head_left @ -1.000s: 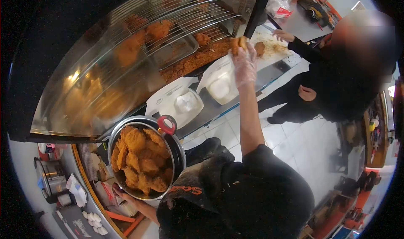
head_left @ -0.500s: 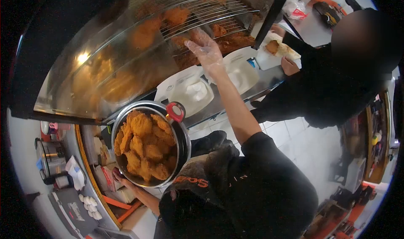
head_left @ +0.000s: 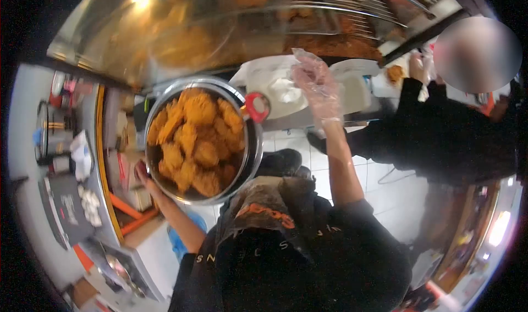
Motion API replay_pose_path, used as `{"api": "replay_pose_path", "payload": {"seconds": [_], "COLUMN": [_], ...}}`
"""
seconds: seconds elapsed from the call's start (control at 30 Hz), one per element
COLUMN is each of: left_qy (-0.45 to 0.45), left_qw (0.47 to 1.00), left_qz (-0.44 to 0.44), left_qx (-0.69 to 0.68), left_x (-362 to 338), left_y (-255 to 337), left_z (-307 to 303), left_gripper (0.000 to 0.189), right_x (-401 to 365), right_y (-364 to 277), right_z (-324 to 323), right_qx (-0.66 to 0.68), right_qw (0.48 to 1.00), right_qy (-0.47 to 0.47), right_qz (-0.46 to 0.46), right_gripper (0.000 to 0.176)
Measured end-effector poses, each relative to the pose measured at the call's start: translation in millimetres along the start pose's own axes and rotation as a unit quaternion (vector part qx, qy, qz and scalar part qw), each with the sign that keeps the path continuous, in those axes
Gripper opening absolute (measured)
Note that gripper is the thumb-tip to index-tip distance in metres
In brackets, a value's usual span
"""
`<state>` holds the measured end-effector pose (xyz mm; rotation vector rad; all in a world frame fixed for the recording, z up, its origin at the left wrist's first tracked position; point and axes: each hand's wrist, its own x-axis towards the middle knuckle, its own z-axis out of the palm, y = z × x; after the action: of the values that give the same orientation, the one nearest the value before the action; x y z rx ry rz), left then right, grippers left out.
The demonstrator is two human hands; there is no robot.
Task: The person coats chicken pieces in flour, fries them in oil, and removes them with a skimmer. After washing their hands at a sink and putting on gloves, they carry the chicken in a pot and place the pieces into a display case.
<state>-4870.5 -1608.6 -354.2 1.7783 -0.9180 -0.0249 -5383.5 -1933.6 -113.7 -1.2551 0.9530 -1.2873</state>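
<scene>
A steel pot (head_left: 250,163) heaped with browned fried chicken pieces (head_left: 199,139) is in front of me, left of the middle. My left hand (head_left: 144,174) is closed at its far left side, on what looks like a dark red handle, mostly hidden by the rim. Another red handle (head_left: 257,106) sticks out on the right. My right hand (head_left: 318,84), in a clear plastic glove, hangs over the counter with fingers loosely bent and apart. No food shows in it. Below and beside it are white lined trays, one (head_left: 278,92) with a crumpled white piece inside.
A glass-fronted display case (head_left: 192,31) with wire racks (head_left: 341,12) and fried food runs along the top. At right a person in black (head_left: 434,130) works near a piece of fried food (head_left: 395,74). Shelving with a metal top (head_left: 107,202) stands at left.
My right hand has drawn back from the display case to above the white trays. The view has shifted, and the co-worker's hands have moved up. My left hand stays at the pot.
</scene>
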Motion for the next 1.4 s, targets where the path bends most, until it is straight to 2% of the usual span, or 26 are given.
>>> {"api": "replay_pose_path", "payload": {"seconds": [0.03, 0.1, 0.13, 0.2, 0.27, 0.33, 0.4, 0.43, 0.47, 0.53, 0.57, 0.6, 0.67, 0.7, 0.77, 0.9, 0.97, 1.0, 1.07, 1.1, 1.13, 1.27, 1.3, 1.33, 1.37, 1.4], "left_qy": [0.046, 0.088, 0.070, 0.118, 0.166, 0.134, 0.135, 0.198, 0.202, 0.128, 0.154, 0.155, 0.161, 0.161, 0.181, 0.166, 0.183, 0.197, 0.187, 0.182, 0.173, 0.124, 0.114, 0.174, 0.162, 0.119], "left_qw": [0.965, 0.956, 0.963, 0.925, 0.884, 0.872, 0.870, 0.867, 0.865, 0.857, 0.875, 0.874, 0.899, 0.898, 0.871, 0.856, 0.860, 0.866, 0.860, 0.877, 0.893, 0.916, 0.928, 0.903, 0.894, 0.951], "left_qz": [-0.144, -0.166, -0.145, -0.236, -0.294, -0.317, -0.326, -0.342, -0.343, -0.350, -0.323, -0.325, -0.284, -0.285, -0.326, -0.335, -0.325, -0.314, -0.321, -0.305, -0.289, -0.314, -0.288, -0.295, -0.311, -0.215], "left_qx": [-0.212, -0.224, -0.214, -0.275, -0.322, -0.349, -0.344, -0.305, -0.305, -0.357, -0.327, -0.328, -0.293, -0.295, -0.319, -0.359, -0.348, -0.335, -0.350, -0.323, -0.298, -0.218, -0.206, -0.261, -0.279, -0.187], "left_x": [4.7, -1.1, -4.1, 2.7, 8.6, 6.5, 8.8, 11.0, 10.5, 8.3, 8.2, 8.7, 10.7, 10.3, 9.5, 9.8, 8.4, 8.4, 5.7, 4.8, 5.4, 14.8, 11.4, 11.7, 12.3, 5.0], "left_y": [-10.7, 54.7, 45.0, 91.2, 125.5, 132.3, 136.2, 177.8, 174.3, 166.3, 174.0, 168.4, 162.3, 165.0, 175.5, 174.0, 157.9, 153.0, 150.2, 149.9, 149.4, 145.5, 116.6, 148.9, 118.4, 66.8], "left_z": [-0.4, 15.9, 16.4, 25.5, 34.4, 33.3, 32.7, 44.0, 40.4, 35.0, 38.6, 38.3, 38.8, 39.9, 41.1, 39.3, 40.4, 41.9, 39.7, 38.4, 38.3, 31.7, 26.9, 41.4, 31.2, 21.3], "left_gripper": [0.047, 0.048, 0.048, 0.043, 0.038, 0.043, 0.045, 0.046, 0.046, 0.047, 0.046, 0.046, 0.043, 0.043, 0.040, 0.040, 0.039, 0.039, 0.041, 0.043, 0.045, 0.058, 0.058, 0.061, 0.061, 0.059], "right_x": [-6.8, -21.7, -25.6, -34.6, -41.5, -49.8, -65.3, -60.7, -61.5, -67.5, -68.2, -65.6, -57.8, -60.7, -69.1, -67.4, -60.6, -58.5, -54.1, -52.1, -51.7, -61.1, -61.3, -61.2, -62.0, -62.9], "right_y": [0.6, -8.9, -19.1, -40.1, -46.4, -18.2, -10.7, -15.2, -9.6, 15.1, 15.8, 14.3, 5.0, 4.9, 5.1, 15.0, 16.7, 14.2, 5.6, 4.8, 3.2, 8.5, 4.5, 2.1, 3.7, 26.2], "right_z": [2.6, 18.9, 27.6, 51.7, 70.8, 78.7, 86.3, 95.7, 98.0, 95.4, 98.7, 100.3, 104.8, 105.1, 105.1, 106.6, 95.3, 88.9, 72.6, 62.4, 50.1, -13.4, -31.0, -47.5, -64.2, -97.5], "right_qx": [-0.033, -0.094, -0.158, -0.205, -0.342, -0.378, -0.495, -0.513, -0.513, -0.569, -0.591, -0.593, -0.594, -0.596, -0.554, -0.502, -0.313, -0.315, -0.129, -0.043, -0.046, -0.032, 0.081, 0.199, 0.319, 0.318], "right_qw": [0.998, 0.989, 0.975, 0.958, 0.897, 0.863, 0.804, 0.780, 0.778, 0.763, 0.746, 0.745, 0.734, 0.732, 0.776, 0.823, 0.923, 0.924, 0.962, 0.961, 0.964, 0.995, 0.988, 0.957, 0.900, 0.899], "right_qy": [-0.029, -0.094, -0.136, -0.188, -0.279, -0.332, -0.308, -0.346, -0.350, -0.263, -0.248, -0.249, -0.330, -0.330, -0.295, -0.263, -0.211, -0.209, -0.186, -0.180, -0.169, -0.058, 0.044, 0.142, 0.230, 0.246], "right_qz": [0.037, 0.063, 0.070, 0.062, 0.035, 0.041, -0.118, -0.096, -0.099, -0.160, -0.179, -0.179, -0.007, -0.006, -0.063, -0.043, 0.068, 0.068, 0.155, 0.204, 0.201, 0.073, 0.121, 0.159, 0.188, 0.176], "right_gripper": [0.035, 0.036, 0.036, 0.037, 0.037, 0.043, 0.049, 0.052, 0.052, 0.055, 0.054, 0.054, 0.049, 0.049, 0.041, 0.036, 0.038, 0.038, 0.040, 0.042, 0.042, 0.041, 0.037, 0.033, 0.031, 0.031]}}
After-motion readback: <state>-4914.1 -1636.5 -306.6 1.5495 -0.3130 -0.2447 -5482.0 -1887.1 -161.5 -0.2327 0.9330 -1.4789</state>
